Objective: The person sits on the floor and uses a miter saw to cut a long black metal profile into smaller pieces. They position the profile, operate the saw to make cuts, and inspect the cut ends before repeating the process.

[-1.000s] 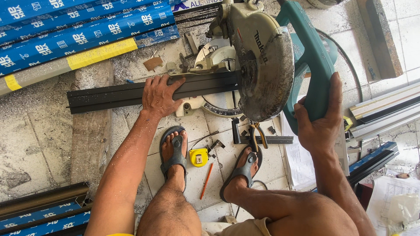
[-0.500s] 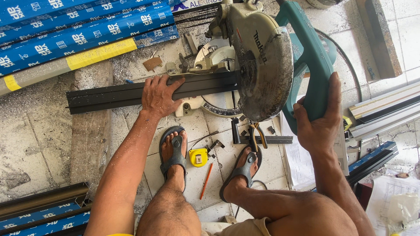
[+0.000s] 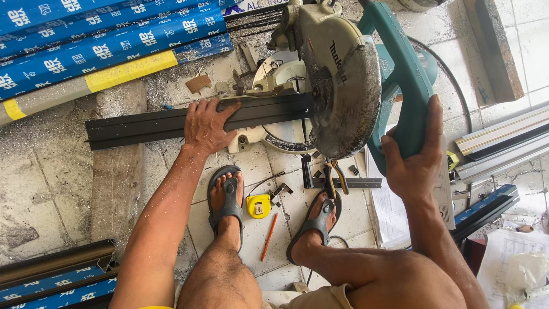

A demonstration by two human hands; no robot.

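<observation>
The dark metal bar (image 3: 148,123) is a long, flat, nearly black strip with grooves running along its length, dusted with pale filings. Its long axis lies almost level across the view, rising slightly toward the saw (image 3: 343,86); one end sticks out over a grey stone block (image 3: 117,166), the other runs in under the saw's round blade guard and is hidden there. The bar rests on the saw's base, against the fence. The left hand (image 3: 206,127) lies palm down on the bar just beside the saw, fingers spread wide and flat across it, pressing rather than gripping. The right hand (image 3: 414,160) is wrapped around the saw's teal handle (image 3: 403,80), fingers curled tight on it and thumb up along its side. Below the saw, between the person's two sandalled feet, lie a yellow tape measure (image 3: 258,206) and an orange pencil (image 3: 269,237); a metal square (image 3: 337,182) and pliers (image 3: 334,174) lie just under the blade guard. Blue-wrapped bars (image 3: 108,43) are stacked beyond the saw's far side.
</observation>
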